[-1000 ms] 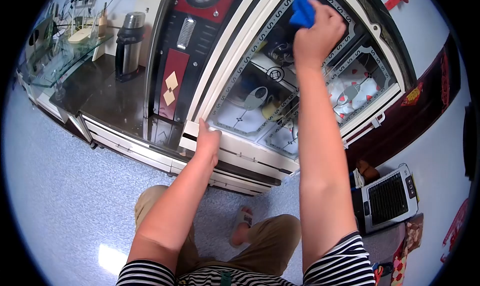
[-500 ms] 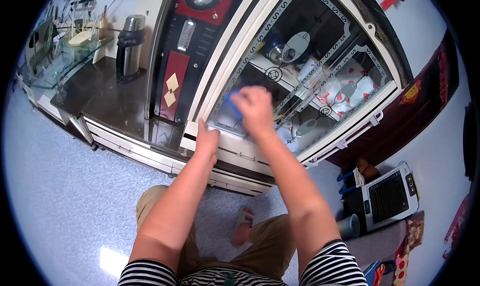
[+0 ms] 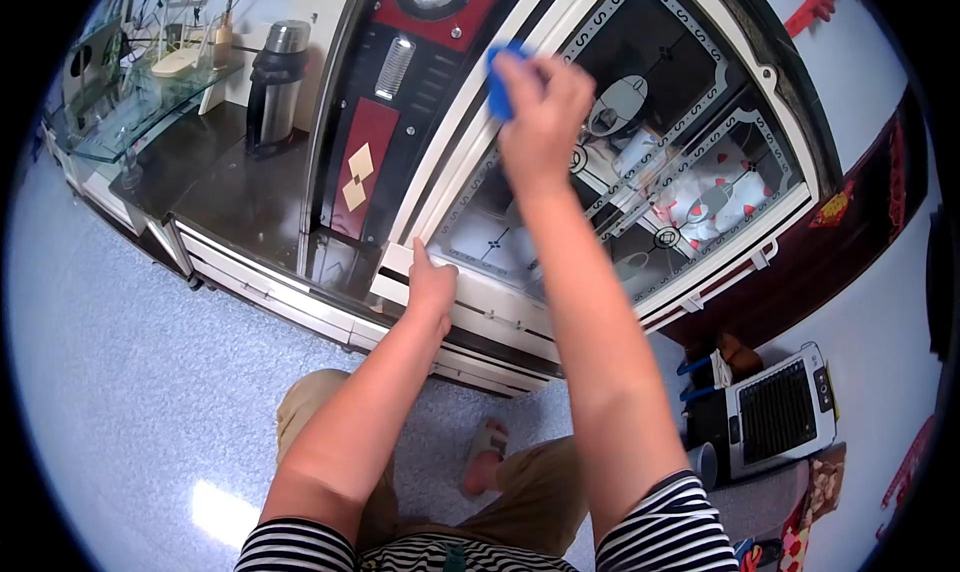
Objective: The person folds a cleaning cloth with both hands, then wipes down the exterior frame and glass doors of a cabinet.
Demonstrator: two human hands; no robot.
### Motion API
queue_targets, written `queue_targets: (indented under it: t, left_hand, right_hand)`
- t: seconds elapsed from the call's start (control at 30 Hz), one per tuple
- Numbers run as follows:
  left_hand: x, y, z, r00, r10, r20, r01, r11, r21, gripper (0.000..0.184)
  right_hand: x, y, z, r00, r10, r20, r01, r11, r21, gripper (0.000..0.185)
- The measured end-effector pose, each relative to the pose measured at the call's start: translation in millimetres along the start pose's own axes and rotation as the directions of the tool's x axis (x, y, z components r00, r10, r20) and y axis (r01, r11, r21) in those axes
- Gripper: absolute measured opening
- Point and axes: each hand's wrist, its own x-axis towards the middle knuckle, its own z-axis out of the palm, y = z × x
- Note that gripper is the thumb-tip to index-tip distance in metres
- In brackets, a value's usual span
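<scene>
My right hand point(image 3: 545, 107) holds a blue cloth point(image 3: 508, 84) against the left frame edge of a patterned glass cabinet door point(image 3: 655, 37). Lower down, my left hand point(image 3: 432, 287) rests on the white ledge point(image 3: 490, 317) below the glass, one finger pointing up and no object visible in it. Behind the glass are shelves and a white item with red spots point(image 3: 705, 197). My right forearm hides part of the lower glass.
Left of the door stands a black and red panel point(image 3: 365, 162). A steel thermos point(image 3: 277, 92) sits on the dark counter point(image 3: 215, 187) near a glass shelf point(image 3: 150, 117). An air cooler point(image 3: 780, 412) stands at the lower right.
My right hand with the blue cloth went from the upper glass down to the lower left corner, then up along the left frame. My left hand stays on the ledge; the view has shifted slightly.
</scene>
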Motion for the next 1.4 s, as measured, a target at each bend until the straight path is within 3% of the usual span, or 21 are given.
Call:
queue_targets:
  t: [0.1,0.17,0.3,0.43,0.5,0.57,0.63,0.7,0.87,1.0,1.1,1.17,1.2,1.27,1.37,1.4]
  left_hand:
    - [7,-7,-1,1.000,-0.009,-0.023,0.009,0.999,0.038,0.083]
    - [10,-13,-3,0.997,0.071,-0.013,-0.071,0.997,-0.017,0.083]
    - [-1,0,-6,0.999,0.044,-0.018,-0.045,0.997,-0.067,0.083]
    - [16,-12,-8,1.000,0.002,0.011,-0.002,0.999,-0.038,0.089]
    - [6,-3,-6,0.999,-0.018,0.028,0.019,0.999,-0.051,0.089]
    - [2,-1,-2,1.000,0.012,-0.029,-0.013,0.999,-0.032,0.085]
    - [0,1,-1,1.000,0.005,-0.030,-0.006,1.000,-0.022,0.085]
    - [-1,0,1,0.999,-0.001,-0.035,0.000,1.000,-0.018,0.085]
    - [5,-3,-5,1.000,-0.011,-0.019,0.011,1.000,-0.014,0.084]
    - [2,-2,-8,1.000,0.005,-0.024,-0.006,1.000,-0.017,0.083]
    - [5,-5,-7,0.994,0.093,-0.051,-0.098,0.989,-0.113,0.084]
    - [12,-9,-10,0.998,0.044,-0.034,-0.047,0.995,-0.089,0.086]
    - [10,-7,-9,0.998,0.020,-0.067,-0.022,0.999,-0.039,0.087]
    - [11,-9,-8,0.998,0.007,-0.056,-0.010,0.999,-0.044,0.087]
    - [9,-9,-5,0.999,-0.034,-0.016,0.034,0.999,-0.028,0.088]
    - [8,-8,-4,0.998,-0.057,0.005,0.057,0.998,-0.019,0.088]
  right_hand:
    - [-85,-41,-10,0.968,0.037,0.249,-0.066,0.991,0.112,0.034]
    - [-127,-55,-18,0.924,-0.089,0.371,0.005,0.975,0.222,0.031]
    - [-129,-55,-25,0.861,-0.131,0.491,-0.024,0.955,0.295,0.024]
    - [-24,-1,-23,0.978,-0.065,0.197,0.051,0.996,0.078,0.026]
    - [38,21,-26,0.997,0.071,0.036,-0.070,0.997,-0.027,0.041]
    - [79,47,-18,0.983,0.061,-0.175,-0.075,0.994,-0.074,0.047]
    - [99,26,-32,0.981,0.192,-0.041,-0.194,0.980,-0.054,0.055]
    - [76,38,-3,0.988,0.010,-0.151,-0.025,0.995,-0.100,0.047]
    - [-33,-20,-4,0.993,0.009,0.114,-0.013,0.999,0.034,0.045]
    - [-124,-57,-22,0.907,-0.095,0.410,0.006,0.977,0.213,0.031]
    - [-148,-58,-30,0.846,-0.152,0.511,0.006,0.961,0.277,0.027]
    - [-124,-43,-34,0.869,-0.144,0.473,0.008,0.961,0.278,0.022]
    - [-98,-32,-36,0.900,-0.086,0.428,-0.034,0.964,0.265,0.029]
    - [-42,7,-39,0.971,-0.091,0.220,0.071,0.993,0.098,0.041]
    - [41,56,-47,0.999,0.043,-0.024,-0.046,0.990,-0.132,0.053]
    - [61,71,-48,0.993,0.014,-0.114,-0.032,0.987,-0.157,0.056]
